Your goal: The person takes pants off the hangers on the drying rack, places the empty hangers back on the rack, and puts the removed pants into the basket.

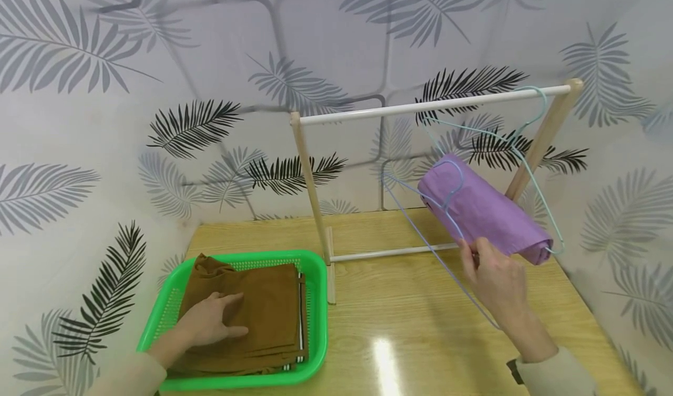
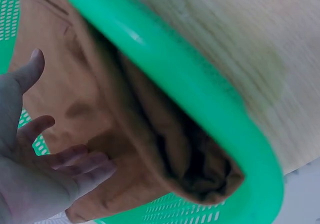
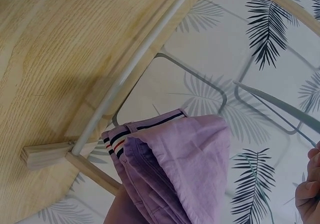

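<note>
My right hand (image 1: pixel 496 273) grips a light blue hanger (image 1: pixel 415 226) by one shoulder, in front of the rack; its hook points up. Behind it, folded purple trousers (image 1: pixel 484 209) hang over a mint-green hanger (image 1: pixel 532 171) hooked on the rack's top rail. The right wrist view shows the striped waistband of the purple trousers (image 3: pixel 195 159). My left hand (image 1: pixel 210 323), fingers spread, is at the folded brown trousers (image 1: pixel 268 308) in a green basket (image 1: pixel 318 326). In the left wrist view, the fingers are loosely extended beside the brown cloth (image 2: pixel 85 94), holding nothing.
The rack has a white top rail (image 1: pixel 378 113), wooden posts (image 1: pixel 310 186) and a low white bar (image 1: pixel 389 254). It stands on a wooden table (image 1: pixel 389 320), right of the basket. A leaf-patterned wall covering (image 1: pixel 315 34) closes off the back and sides.
</note>
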